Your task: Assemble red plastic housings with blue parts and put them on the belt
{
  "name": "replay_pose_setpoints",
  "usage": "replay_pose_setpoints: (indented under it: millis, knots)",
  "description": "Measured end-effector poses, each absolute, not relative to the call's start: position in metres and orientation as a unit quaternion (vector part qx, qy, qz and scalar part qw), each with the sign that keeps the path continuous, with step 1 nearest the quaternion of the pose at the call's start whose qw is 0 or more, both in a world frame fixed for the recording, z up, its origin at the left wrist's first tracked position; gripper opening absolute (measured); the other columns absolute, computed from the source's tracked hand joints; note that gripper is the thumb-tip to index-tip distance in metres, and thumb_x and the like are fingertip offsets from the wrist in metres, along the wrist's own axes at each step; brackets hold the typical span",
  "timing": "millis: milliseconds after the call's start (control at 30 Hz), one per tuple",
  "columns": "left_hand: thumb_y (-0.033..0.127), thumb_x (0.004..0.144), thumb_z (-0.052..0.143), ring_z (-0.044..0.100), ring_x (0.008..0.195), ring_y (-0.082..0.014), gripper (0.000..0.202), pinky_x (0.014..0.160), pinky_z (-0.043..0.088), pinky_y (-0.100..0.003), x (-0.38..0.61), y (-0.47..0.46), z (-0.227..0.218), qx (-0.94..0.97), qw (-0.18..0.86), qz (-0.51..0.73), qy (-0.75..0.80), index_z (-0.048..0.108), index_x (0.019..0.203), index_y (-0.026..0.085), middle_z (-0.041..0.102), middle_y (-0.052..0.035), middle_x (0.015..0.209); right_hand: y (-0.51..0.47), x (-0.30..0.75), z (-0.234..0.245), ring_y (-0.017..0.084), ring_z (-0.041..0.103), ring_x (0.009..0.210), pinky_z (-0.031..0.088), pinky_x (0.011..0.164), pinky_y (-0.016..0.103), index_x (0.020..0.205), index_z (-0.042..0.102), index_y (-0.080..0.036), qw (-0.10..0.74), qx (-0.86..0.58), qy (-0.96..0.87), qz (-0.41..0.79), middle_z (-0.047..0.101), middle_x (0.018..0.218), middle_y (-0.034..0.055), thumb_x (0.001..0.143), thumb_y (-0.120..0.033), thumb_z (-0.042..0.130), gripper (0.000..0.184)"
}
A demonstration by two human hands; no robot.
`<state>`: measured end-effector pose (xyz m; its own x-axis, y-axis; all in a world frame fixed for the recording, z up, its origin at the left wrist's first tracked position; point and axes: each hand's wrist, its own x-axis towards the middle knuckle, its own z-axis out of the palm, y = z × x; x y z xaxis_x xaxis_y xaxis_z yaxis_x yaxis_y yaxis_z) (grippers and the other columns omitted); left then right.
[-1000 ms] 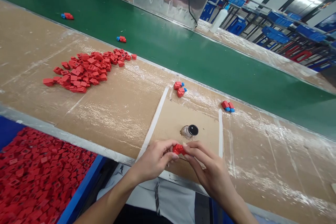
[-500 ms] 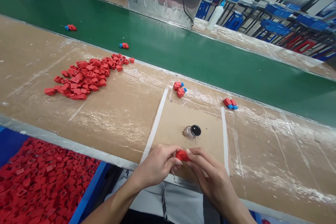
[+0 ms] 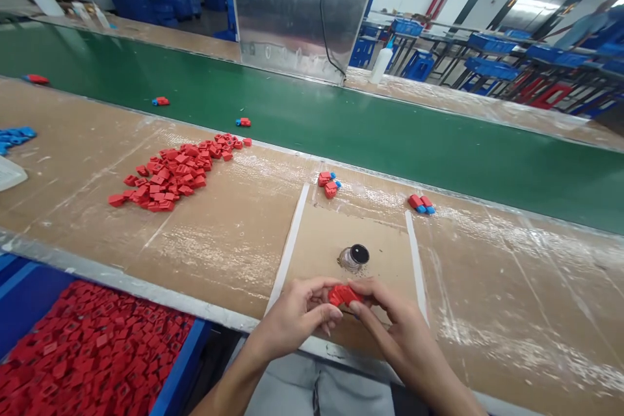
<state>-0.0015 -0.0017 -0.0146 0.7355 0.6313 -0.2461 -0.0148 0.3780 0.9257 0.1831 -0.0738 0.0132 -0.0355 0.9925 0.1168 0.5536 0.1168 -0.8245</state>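
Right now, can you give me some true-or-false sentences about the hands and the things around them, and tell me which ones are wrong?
1. The left hand and right hand hold something red. True.
2. The belt is yellow. False: the belt is green.
3. The jar is between two white strips. True.
4. The bin of red pieces is blue. True.
5. The jar is inside the bin. False: the jar is up on the table.

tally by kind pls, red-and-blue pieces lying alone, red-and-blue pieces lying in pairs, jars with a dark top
Lone red-and-blue pieces: 3
Paired red-and-blue pieces: 4
Dark-topped jar: 1
Total: 8
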Motion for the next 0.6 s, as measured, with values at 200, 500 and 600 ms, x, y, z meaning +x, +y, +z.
replay_pose_setpoints:
  millis: [200,500,600]
  knots:
    - [0.022,0.088,0.060,0.056,0.056,-0.0084,0.029,0.053,0.048,-0.018,0.000,0.000,-0.009,0.502,0.784,0.203,0.303,0.067,0.114,0.011,0.065,-0.0028,0.071,-0.073,0.181,0.015,0.016,0.064,0.092,0.052,0.080,0.024,0.105,0.063,-0.022,0.373,-0.593,-0.651,0.293,0.066,0.104,0.0058,0.098,-0.024,0.053,0.013]
    - [0.023,0.089,0.058,0.058,0.055,-0.0089,0.023,0.053,0.049,-0.018,-0.002,0.000,-0.015,0.510,0.777,0.210,0.303,0.068,0.107,0.012,0.066,-0.0029,0.071,-0.068,0.170,0.015,0.017,0.063,0.093,0.052,0.079,0.026,0.111,0.060,-0.021,0.354,-0.560,-0.724,0.192,0.063,0.103,0.0073,0.099,-0.013,0.046,0.021]
    - [0.023,0.087,0.060,0.058,0.055,-0.0089,0.025,0.053,0.049,-0.018,-0.001,-0.005,-0.014,0.488,0.788,0.218,0.305,0.068,0.108,0.012,0.065,-0.0028,0.070,-0.069,0.171,0.016,0.018,0.065,0.094,0.054,0.079,0.026,0.111,0.061,-0.022,0.342,-0.555,-0.738,0.174,0.065,0.105,0.0076,0.099,-0.016,0.046,0.020]
